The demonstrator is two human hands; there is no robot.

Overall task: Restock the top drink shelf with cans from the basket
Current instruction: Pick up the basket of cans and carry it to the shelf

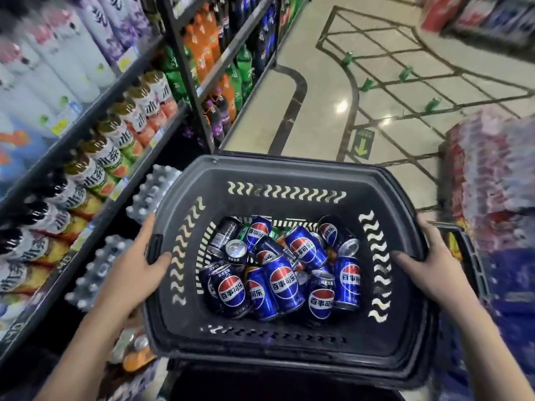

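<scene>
Glossy tiled floor (324, 91), stocked drink shelving (121, 91)

Tea bottles (110, 151), soda bottles (208, 47) (orange, green), floor (318, 91)

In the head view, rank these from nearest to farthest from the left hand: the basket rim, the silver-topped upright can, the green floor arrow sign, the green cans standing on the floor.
From the left hand:
1. Basket rim: gripped by that hand, on its left side.
2. Silver-topped can: inside the basket, left of middle.
3. Green arrow sign: on the floor beyond the basket.
4. Green cans: farther back on the floor, upper right.
</scene>
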